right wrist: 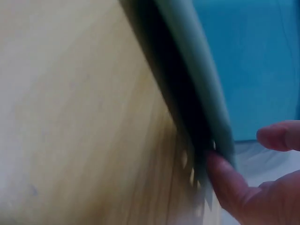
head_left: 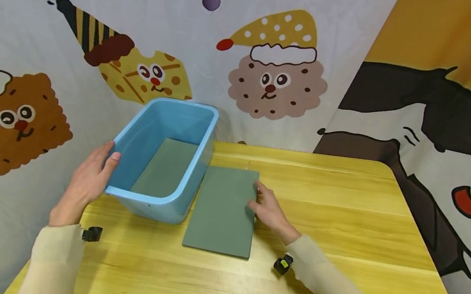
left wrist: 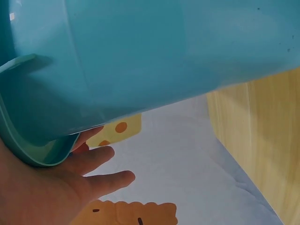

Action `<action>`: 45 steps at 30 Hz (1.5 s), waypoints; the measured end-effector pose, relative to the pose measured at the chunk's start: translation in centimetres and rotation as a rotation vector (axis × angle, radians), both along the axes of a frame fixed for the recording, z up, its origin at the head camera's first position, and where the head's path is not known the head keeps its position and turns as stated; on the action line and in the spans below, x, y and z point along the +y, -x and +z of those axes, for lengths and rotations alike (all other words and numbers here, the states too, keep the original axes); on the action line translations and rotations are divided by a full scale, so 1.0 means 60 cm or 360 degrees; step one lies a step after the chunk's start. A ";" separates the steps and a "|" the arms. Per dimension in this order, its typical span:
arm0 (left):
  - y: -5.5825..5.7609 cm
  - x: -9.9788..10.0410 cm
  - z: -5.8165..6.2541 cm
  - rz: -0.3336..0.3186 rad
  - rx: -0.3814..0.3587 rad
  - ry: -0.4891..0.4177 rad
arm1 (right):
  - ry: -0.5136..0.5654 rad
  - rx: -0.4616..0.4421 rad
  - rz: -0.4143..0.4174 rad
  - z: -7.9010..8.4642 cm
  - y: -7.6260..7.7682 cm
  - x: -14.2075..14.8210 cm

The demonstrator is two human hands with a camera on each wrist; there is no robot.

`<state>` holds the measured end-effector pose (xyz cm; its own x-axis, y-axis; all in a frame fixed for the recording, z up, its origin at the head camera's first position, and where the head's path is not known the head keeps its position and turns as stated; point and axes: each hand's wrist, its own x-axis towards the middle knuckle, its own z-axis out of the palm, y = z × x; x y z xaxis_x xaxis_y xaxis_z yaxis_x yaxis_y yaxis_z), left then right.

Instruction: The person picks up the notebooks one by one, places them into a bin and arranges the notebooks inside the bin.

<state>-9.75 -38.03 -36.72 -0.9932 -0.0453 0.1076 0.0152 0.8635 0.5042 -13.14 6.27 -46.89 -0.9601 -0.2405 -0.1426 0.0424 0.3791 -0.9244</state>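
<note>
A light-blue plastic bin [head_left: 155,199] stands at the left of the table, with a grey-green board [head_left: 165,171] lying flat inside. My left hand [head_left: 90,173] holds its left rim, thumb over the rim and fingers along the outside; in the left wrist view the fingers [left wrist: 101,161] are fairly straight beneath the lip. Beside the bin lies a second grey-green board [head_left: 222,216]. At its right edge, my right hand [head_left: 271,209] has a fingertip under the board; the right wrist view shows a dark gap below it. My right thumb [right wrist: 279,136] hovers over the board, apart from it.
The yellow wood-grain table [head_left: 319,207] reaches right and forward of the boards. Behind and at the sides hangs a printed cartoon cloth [head_left: 210,59]. Small black devices [head_left: 283,264] sit at both wrists.
</note>
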 end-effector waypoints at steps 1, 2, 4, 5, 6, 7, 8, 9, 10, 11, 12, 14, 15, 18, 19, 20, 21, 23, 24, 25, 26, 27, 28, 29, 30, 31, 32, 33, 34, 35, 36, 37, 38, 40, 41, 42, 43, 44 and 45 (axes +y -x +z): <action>0.001 0.000 0.001 0.0003 -0.0002 0.0002 | 0.0017 0.0008 0.0007 -0.002 0.000 0.000; 0.001 0.000 0.001 0.0006 -0.0005 0.0004 | 0.0039 0.0005 0.0020 -0.004 0.000 -0.001; 0.001 -0.001 0.002 0.0014 -0.0009 0.0005 | 0.0068 0.0004 0.0038 -0.006 -0.001 -0.001; 0.001 -0.001 0.003 0.0020 -0.0012 0.0006 | 0.0101 -0.0006 0.0044 -0.007 -0.001 -0.002; 0.001 -0.002 0.002 0.0025 -0.0017 0.0007 | 0.0140 -0.0018 0.0054 -0.008 -0.001 -0.003; 0.001 -0.002 0.002 0.0027 -0.0016 0.0009 | 0.0188 -0.0039 0.0061 -0.008 -0.002 -0.003; 0.001 -0.002 0.002 0.0027 -0.0014 0.0009 | 0.0234 -0.0063 0.0065 -0.009 -0.002 -0.004; 0.001 -0.002 0.002 0.0026 -0.0007 0.0010 | 0.0271 -0.0077 0.0067 -0.008 -0.002 -0.006; 0.001 -0.002 0.001 0.0026 -0.0002 0.0011 | 0.0318 -0.0094 0.0075 -0.008 -0.003 -0.007; 0.001 -0.002 0.001 0.0030 0.0000 0.0010 | 0.0349 -0.0099 0.0092 -0.007 -0.004 -0.009; 0.001 -0.001 0.000 0.0030 0.0002 0.0013 | 0.0343 -0.0086 0.0108 -0.007 -0.004 -0.010; 0.001 0.002 -0.001 0.0029 -0.0001 0.0018 | 0.0289 -0.0044 0.0141 -0.005 -0.007 -0.014; 0.002 0.003 -0.001 0.0029 -0.0002 0.0020 | 0.0247 -0.0015 0.0160 -0.004 -0.009 -0.016; 0.002 0.004 -0.001 0.0023 0.0003 0.0017 | 0.0119 0.0068 0.0215 -0.001 -0.013 -0.022; 0.002 0.004 -0.001 0.0023 0.0007 0.0013 | 0.0104 0.0076 0.0236 0.000 -0.014 -0.023; 0.002 0.004 0.000 0.0023 0.0015 0.0011 | 0.0089 0.0079 0.0257 0.001 -0.014 -0.025; 0.002 0.003 0.000 0.0022 0.0019 0.0009 | 0.0082 0.0090 0.0279 0.002 -0.015 -0.025; 0.002 0.003 0.001 0.0022 0.0025 0.0008 | 0.0067 0.0099 0.0311 0.003 -0.016 -0.026; 0.001 0.003 0.001 0.0023 0.0023 0.0008 | 0.0064 0.0098 0.0325 0.003 -0.016 -0.026; 0.001 0.003 0.001 0.0024 0.0020 0.0008 | 0.0061 0.0098 0.0337 0.003 -0.016 -0.026; 0.001 0.003 0.001 0.0023 0.0018 0.0007 | 0.0061 0.0100 0.0344 0.002 -0.017 -0.025; 0.001 0.003 0.001 0.0024 0.0013 0.0006 | 0.0065 0.0100 0.0345 0.002 -0.017 -0.025; 0.001 0.003 0.001 0.0023 0.0011 0.0006 | 0.0066 0.0095 0.0345 0.002 -0.018 -0.024; 0.001 0.004 0.000 0.0021 0.0011 0.0003 | 0.0070 0.0094 0.0343 0.002 -0.018 -0.024; 0.001 0.004 0.000 0.0020 0.0009 0.0003 | 0.0087 0.0083 0.0340 0.003 -0.019 -0.023; 0.000 0.004 0.001 0.0020 0.0008 0.0006 | 0.0108 0.0067 0.0335 0.004 -0.019 -0.023; -0.001 0.003 0.002 0.0019 0.0008 0.0009 | 0.0141 0.0044 0.0326 0.006 -0.020 -0.023; -0.002 0.003 0.002 0.0020 0.0006 0.0014 | 0.0174 0.0023 0.0315 0.009 -0.020 -0.024; -0.001 0.004 0.002 0.0015 0.0005 0.0013 | 0.0206 0.0011 0.0296 0.012 -0.021 -0.023; -0.001 0.005 0.001 0.0014 0.0003 0.0011 | 0.0252 -0.0011 0.0281 0.016 -0.021 -0.022; -0.001 0.005 0.001 0.0017 0.0000 0.0009 | 0.0294 -0.0026 0.0263 0.020 -0.021 -0.021; -0.001 0.006 0.001 0.0020 -0.0002 0.0006 | 0.0318 -0.0021 0.0243 0.026 -0.020 -0.020; -0.002 0.006 0.001 0.0024 -0.0003 0.0004 | 0.0346 -0.0008 0.0226 0.030 -0.019 -0.019; -0.002 0.007 0.001 0.0034 -0.0005 -0.0005 | 0.0389 0.0019 0.0193 0.041 -0.016 -0.017; -0.003 0.007 0.002 0.0039 -0.0004 -0.0007 | 0.0414 0.0022 0.0180 0.046 -0.014 -0.016; -0.003 0.006 0.002 0.0042 -0.0004 -0.0007 | 0.0428 0.0025 0.0162 0.050 -0.013 -0.014; -0.003 0.006 0.003 0.0044 -0.0005 -0.0007 | 0.0441 0.0030 0.0147 0.054 -0.013 -0.012; -0.003 0.006 0.003 0.0046 -0.0009 -0.0008 | 0.0468 0.0024 0.0131 0.058 -0.013 -0.010; -0.003 0.005 0.004 0.0047 -0.0011 -0.0008 | 0.0489 0.0019 0.0121 0.062 -0.013 -0.008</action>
